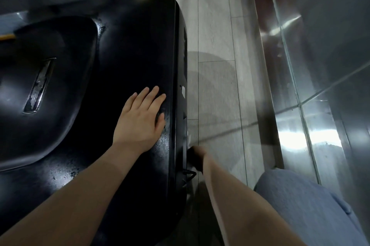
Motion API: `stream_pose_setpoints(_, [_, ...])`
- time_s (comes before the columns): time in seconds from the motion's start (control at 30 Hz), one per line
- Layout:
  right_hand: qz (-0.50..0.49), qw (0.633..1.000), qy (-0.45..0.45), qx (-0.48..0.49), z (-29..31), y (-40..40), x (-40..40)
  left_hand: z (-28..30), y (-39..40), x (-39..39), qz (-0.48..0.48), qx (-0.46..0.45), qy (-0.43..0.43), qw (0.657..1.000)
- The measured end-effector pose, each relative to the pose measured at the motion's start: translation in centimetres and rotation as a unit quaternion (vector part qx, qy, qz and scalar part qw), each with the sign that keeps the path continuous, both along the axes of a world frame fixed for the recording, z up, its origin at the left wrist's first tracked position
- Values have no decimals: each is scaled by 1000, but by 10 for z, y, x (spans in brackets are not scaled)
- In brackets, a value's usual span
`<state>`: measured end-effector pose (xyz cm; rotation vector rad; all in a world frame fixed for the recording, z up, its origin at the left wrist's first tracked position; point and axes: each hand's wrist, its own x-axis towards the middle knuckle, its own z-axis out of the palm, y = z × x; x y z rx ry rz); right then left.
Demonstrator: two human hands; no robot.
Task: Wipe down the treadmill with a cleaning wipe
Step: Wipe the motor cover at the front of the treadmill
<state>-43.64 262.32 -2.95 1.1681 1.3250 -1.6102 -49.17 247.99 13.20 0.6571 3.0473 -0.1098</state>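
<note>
Black treadmill cover (128,49): large, glossy moulded plastic, fills left half of head view, standing on pale plank floor (216,25). Judged heavy and fixed in place; stiff shell, smooth and likely slick under a damp wipe; flecks and scuffs visible near the right edge and front. No lifting called for, only bracing and rubbing.

Mirrored or steel wall panel (320,65) to the right, well apart from the machine.

Left hand (142,119): laid flat on top of the cover near its right edge, fingers (154,93) straight and released, pressing lightly, holding nothing seen.

Right hand (197,155): low beside the cover's right side wall, mostly hidden and in shadow; fingers cannot be told as clenched or released.

Cleaning wipe: not made out; possibly in the right hand against the side wall. Judged light, soft, limp; best bunched under the fingertips.
</note>
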Motion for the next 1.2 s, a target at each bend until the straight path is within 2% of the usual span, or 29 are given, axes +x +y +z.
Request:
stream_pose_setpoints(0.07, [-25, 997, 51, 47, 10, 9, -29, 0, 1, 0, 1, 3, -1, 1000])
stream_pose_setpoints(0.1, [-74, 992, 83, 63, 22, 13, -47, 0, 1, 0, 2, 3, -1, 1000])
stream_pose_setpoints(0.17, [-181, 953, 237, 51, 45, 12, -74, 0, 2, 0, 3, 2, 2, 1000])
stream_pose_setpoints(0.23, [-155, 912, 367, 99, 69, 5, -83, 1, 2, 0, 5, 1, 2, 1000])
stream_pose_setpoints(0.3, [-126, 879, 438, 140, 81, -3, -84, 2, 2, 0, 7, -2, 0, 1000])
stream_pose_setpoints(0.33, [-121, 880, 433, 155, 77, -6, -83, 2, 2, 0, 7, -5, -3, 1000])
stream_pose_setpoints(0.4, [-125, 914, 353, 157, 51, -5, -83, 2, 2, 0, 7, -13, -8, 1000])
stream_pose_setpoints(0.5, [-98, 982, 148, 67, 10, 4, -79, 1, 1, -1, 8, -14, -13, 1000])
stream_pose_setpoints(0.57, [-89, 990, 106, 10, -1, 9, -84, 1, 1, -1, 13, -13, -10, 1000])
stream_pose_setpoints(0.63, [-115, 988, 101, -17, -3, 12, -95, 1, 1, -1, 11, -10, -11, 1000])
stream_pose_setpoints(0.7, [-187, 972, 137, -32, 8, 13, -110, 0, 1, -1, 9, -9, -13, 1000])
stream_pose_setpoints(0.77, [-221, 941, 254, 13, 23, 8, -120, 0, 1, -2, 7, -13, -14, 1000])
stream_pose_setpoints(0.83, [-189, 904, 375, 83, 45, 1, -117, -1, 1, -2, 6, -14, -12, 1000])
stream_pose_setpoints(0.93, [-151, 867, 457, 128, 53, -2, -116, -1, 1, -2, 6, -15, -13, 1000])
stream_pose_setpoints(1.0, [-130, 887, 420, 143, 34, 6, -128, 0, 1, -2, 7, -18, -16, 1000])
stream_pose_setpoints(1.07, [-80, 939, 298, 153, 6, 13, -140, 0, 1, -2, 7, -19, -21, 1000])
stream_pose_setpoints(1.13, [-26, 980, 167, 110, -16, 14, -143, 0, 1, -2, 9, -22, -24, 999])
stream_pose_setpoints(1.2, [-32, 988, 141, 56, -12, 17, -154, -2, 1, -2, 19, -31, -21, 999])
